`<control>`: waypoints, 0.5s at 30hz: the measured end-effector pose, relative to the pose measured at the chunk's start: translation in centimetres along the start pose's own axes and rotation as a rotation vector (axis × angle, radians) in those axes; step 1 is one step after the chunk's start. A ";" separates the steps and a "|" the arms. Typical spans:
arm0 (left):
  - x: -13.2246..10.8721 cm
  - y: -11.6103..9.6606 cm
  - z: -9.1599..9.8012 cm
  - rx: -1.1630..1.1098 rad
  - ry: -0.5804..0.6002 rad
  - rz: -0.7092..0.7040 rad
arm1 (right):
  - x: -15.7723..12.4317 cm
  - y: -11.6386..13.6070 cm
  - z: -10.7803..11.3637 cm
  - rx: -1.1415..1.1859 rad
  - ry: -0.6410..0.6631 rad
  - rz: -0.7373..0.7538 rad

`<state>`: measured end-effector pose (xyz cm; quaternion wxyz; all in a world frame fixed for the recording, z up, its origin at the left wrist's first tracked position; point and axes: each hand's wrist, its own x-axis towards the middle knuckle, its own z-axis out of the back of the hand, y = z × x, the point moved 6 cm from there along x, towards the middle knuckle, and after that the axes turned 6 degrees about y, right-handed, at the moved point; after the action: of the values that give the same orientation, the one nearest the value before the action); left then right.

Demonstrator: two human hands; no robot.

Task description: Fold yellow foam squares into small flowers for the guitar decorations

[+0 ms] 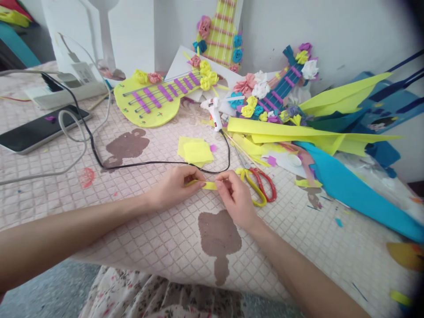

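Strip of yellow material, the yellow strip [208, 185], sits at the centre of the frame, held level just above the quilted cover [159, 265] between my two hands. My left hand [174, 187] has its grip closed on the strip's left end, thumb and forefinger pinched tight with the other fingers curled under. My right hand [236, 198] grips the right end the same way, fingertips pressed together on the strip, so both grips are closed on it and only a short length shows between them.

Just right of my right hand lie scissors [260, 185] with yellow and red handles, flat on the cover. Above my hands, a small stack of yellow squares [196, 151] rests near a black cord [149, 163], which loops across the cover and up to a white glue gun [215, 112] in the upper centre. To the upper left of centre lies a yellow guitar cutout [149, 104] with purple bars and paper flowers. A phone [36, 130] lies at the left edge of the frame. Long yellow sheets [298, 132] and a blue sheet [347, 185] are piled on the right side.
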<state>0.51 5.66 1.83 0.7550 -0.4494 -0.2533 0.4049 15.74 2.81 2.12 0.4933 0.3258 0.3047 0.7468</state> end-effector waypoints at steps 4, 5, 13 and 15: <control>0.0 0.0 0.2 -0.035 -0.005 0.015 | 0.2 -0.4 0.1 0.142 0.034 -0.063; 0.0 0.0 0.2 -0.037 -0.001 0.009 | 0.3 -0.3 0.1 0.130 0.061 -0.062; -0.1 -0.1 -0.2 -0.042 0.025 -0.001 | 0.5 0.3 -0.6 0.034 0.103 -0.027; -0.1 -0.1 -0.3 -0.047 0.033 0.009 | 0.5 0.3 -0.6 0.047 0.095 -0.023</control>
<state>0.69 5.41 1.76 0.7463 -0.4749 -0.2484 0.3948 14.97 3.11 2.04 0.4790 0.2982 0.3488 0.7483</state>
